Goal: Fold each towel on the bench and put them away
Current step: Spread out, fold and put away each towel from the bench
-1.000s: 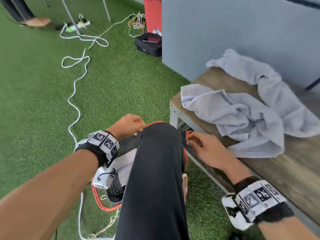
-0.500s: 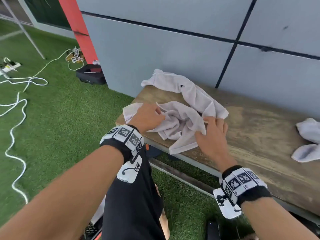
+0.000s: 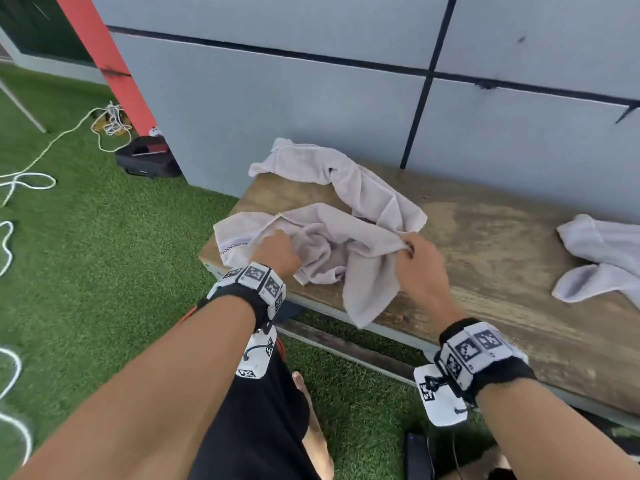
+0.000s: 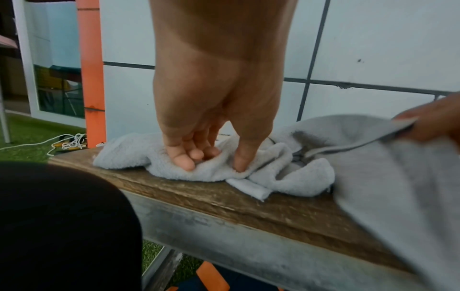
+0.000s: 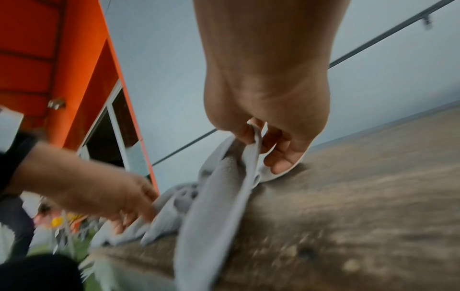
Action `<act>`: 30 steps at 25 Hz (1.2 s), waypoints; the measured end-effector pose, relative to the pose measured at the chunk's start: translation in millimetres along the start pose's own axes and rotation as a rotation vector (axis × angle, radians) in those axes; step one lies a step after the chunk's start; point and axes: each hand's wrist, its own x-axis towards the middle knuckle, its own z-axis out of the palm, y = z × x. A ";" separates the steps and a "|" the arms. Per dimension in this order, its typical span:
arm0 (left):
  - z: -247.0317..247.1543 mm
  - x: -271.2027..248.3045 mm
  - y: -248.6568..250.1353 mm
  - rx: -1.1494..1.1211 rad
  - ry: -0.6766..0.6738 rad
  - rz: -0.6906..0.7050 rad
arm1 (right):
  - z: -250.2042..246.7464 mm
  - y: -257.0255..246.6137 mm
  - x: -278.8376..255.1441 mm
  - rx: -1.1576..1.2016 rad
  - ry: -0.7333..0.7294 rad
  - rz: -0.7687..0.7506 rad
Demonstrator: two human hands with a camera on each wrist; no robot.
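A crumpled pale grey towel (image 3: 349, 244) lies at the left end of the wooden bench (image 3: 502, 258), with one corner hanging over the front edge. My left hand (image 3: 277, 249) grips a bunch of it between thumb and curled fingers (image 4: 184, 159). My right hand (image 3: 410, 251) pinches the towel's edge (image 5: 254, 155) and holds it a little above the bench. Behind lies a second towel (image 3: 349, 181), draped towards the wall. A third, whiter towel (image 3: 602, 258) sits crumpled at the right of the bench.
A grey panelled wall (image 3: 311, 98) runs right behind the bench, with an orange-red post (image 3: 104, 57) at its left. On the green turf lie a black bag (image 3: 149, 157), white cable (image 3: 45, 150) and a black device (image 3: 419, 455). My black-clad leg (image 3: 256, 410) is beside the bench.
A second ago both hands were down by my knee at a mesh basket. They came up onto the towel; now the right hand pinches and lifts its edge.
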 end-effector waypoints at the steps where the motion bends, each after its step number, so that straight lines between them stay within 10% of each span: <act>1: -1.1 -4.2 3.6 -0.041 -0.005 0.021 | -12.5 1.7 0.5 0.010 0.056 0.009; 8: -26.9 -43.0 73.9 -0.472 0.027 0.264 | -98.5 43.6 -9.7 -0.070 0.117 0.155; 13: -50.7 -87.4 165.0 -0.622 -0.041 0.705 | -106.5 23.1 -43.4 -0.225 -0.095 -0.215; 16: -52.6 -104.9 200.4 -0.660 -0.045 0.870 | -114.8 14.9 -47.3 -0.069 0.077 -0.229; 23: -10.1 -101.3 210.6 -0.547 -0.311 0.607 | -175.9 21.9 -41.4 0.116 0.309 -0.080; 30: -27.5 -122.2 250.5 -0.722 -0.139 0.553 | -192.3 54.5 -55.9 0.194 0.347 -0.016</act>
